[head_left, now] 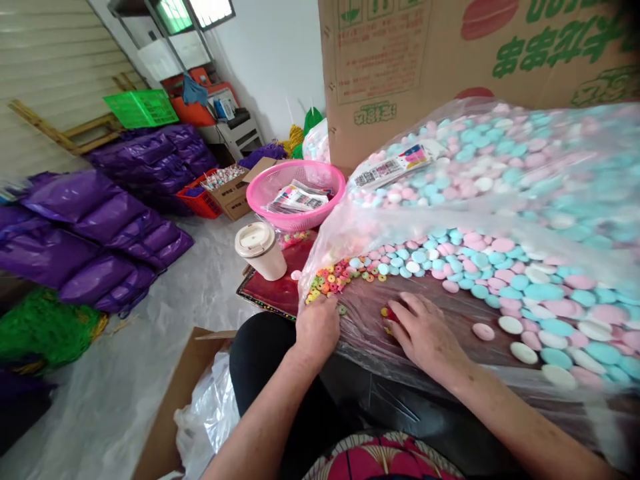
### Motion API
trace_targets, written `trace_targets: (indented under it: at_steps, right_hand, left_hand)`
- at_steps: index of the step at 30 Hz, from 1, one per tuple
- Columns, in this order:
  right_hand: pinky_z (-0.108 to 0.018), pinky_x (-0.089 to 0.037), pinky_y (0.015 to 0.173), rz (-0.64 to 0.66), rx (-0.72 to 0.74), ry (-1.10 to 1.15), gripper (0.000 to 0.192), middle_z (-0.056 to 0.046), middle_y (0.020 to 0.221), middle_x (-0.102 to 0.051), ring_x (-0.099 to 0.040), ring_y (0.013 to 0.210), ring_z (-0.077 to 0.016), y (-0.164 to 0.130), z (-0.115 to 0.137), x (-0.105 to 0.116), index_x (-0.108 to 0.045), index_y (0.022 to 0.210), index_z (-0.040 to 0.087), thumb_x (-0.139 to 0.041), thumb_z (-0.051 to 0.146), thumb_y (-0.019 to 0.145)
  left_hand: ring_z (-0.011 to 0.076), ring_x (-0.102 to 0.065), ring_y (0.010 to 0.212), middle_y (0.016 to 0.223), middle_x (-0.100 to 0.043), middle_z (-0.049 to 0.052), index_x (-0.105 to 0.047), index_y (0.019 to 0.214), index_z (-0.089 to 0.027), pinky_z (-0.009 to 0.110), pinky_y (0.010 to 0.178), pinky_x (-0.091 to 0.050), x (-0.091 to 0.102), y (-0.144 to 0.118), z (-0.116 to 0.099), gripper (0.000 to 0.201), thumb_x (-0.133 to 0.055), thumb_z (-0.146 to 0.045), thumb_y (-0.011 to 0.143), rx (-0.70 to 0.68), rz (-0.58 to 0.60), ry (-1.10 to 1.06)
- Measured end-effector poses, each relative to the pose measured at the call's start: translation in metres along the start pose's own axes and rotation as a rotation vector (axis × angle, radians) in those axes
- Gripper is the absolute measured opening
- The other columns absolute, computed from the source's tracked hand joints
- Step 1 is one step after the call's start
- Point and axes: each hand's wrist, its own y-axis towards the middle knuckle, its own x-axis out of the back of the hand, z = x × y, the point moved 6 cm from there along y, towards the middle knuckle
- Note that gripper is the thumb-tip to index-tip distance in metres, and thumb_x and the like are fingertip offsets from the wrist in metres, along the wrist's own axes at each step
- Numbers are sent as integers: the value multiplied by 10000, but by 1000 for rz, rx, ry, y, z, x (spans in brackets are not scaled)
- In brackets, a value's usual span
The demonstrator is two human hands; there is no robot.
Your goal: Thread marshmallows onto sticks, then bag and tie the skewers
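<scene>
In the head view, both hands rest knuckles-up on a clear plastic sheet (pixel 445 337) spread over a dark red table (pixel 273 290). The left hand (pixel 317 328) is curled, its fingertips hidden among small coloured rings (pixel 333 277) at the sheet's near edge; what it pinches, I cannot tell. The right hand (pixel 425 333) lies just beside it, fingers drawn together over a few red and yellow rings (pixel 389 315). Beyond them, pink, blue and white discs (pixel 500 267) spill from a large clear bag (pixel 500 167). A lidded cup (pixel 261 250) and a pink basket (pixel 295 193) stand to the left, purple bags (pixel 100 227) on the floor.
</scene>
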Motion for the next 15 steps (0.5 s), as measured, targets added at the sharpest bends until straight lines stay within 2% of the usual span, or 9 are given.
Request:
trace_targets:
  at_steps: [2,6,9,12,13,15]
  right_hand:
    - [-443,-447,875,-65,18,5,280,-152,1148,-549,-500,1061,-292,-5,0,0,-637,1045,138,-450,276,888]
    - [-462,-462,855,-211,91,32,294,-161,1099,-572,-527,1024,-289,-11,-4,3,-645,995,123,-432,300,897]
    - [-461,-469,850,-363,177,114,248,-154,1030,-598,-555,970,-273,4,-1,29,-635,955,120,-453,276,890]
    - [-380,-485,843,-459,272,248,178,-126,982,-614,-577,936,-225,41,19,71,-612,983,133,-484,189,873]
    - [-349,-487,844,-469,308,291,184,-116,979,-619,-582,936,-207,57,31,85,-603,1007,139,-483,159,868]
    - [-317,-479,856,-536,384,360,195,-98,966,-633,-588,933,-188,91,62,108,-599,1013,153,-479,131,860]
  left_hand:
    - [236,-621,790,872,-649,99,-635,869,-173,340,680,-462,-2,8,2,222,-417,-173,828,-2,52,56]
    - [211,-618,793,874,-651,82,-636,797,-174,310,693,-461,-5,10,-1,172,-466,-160,777,-53,44,-1]
    - [186,-598,739,806,-650,66,-631,754,-164,286,661,-457,4,1,-5,120,-512,-162,732,-55,15,-221]
    - [114,-515,537,602,-595,8,-617,709,-172,223,512,-412,42,-20,-5,77,-552,-208,730,-14,-121,-747]
    - [103,-493,503,576,-580,4,-613,703,-174,216,476,-397,61,-31,-4,102,-567,-256,743,-37,-180,-939]
    - [109,-501,496,564,-577,11,-608,633,-195,238,480,-420,104,-56,1,168,-631,-336,722,-111,-340,-1145]
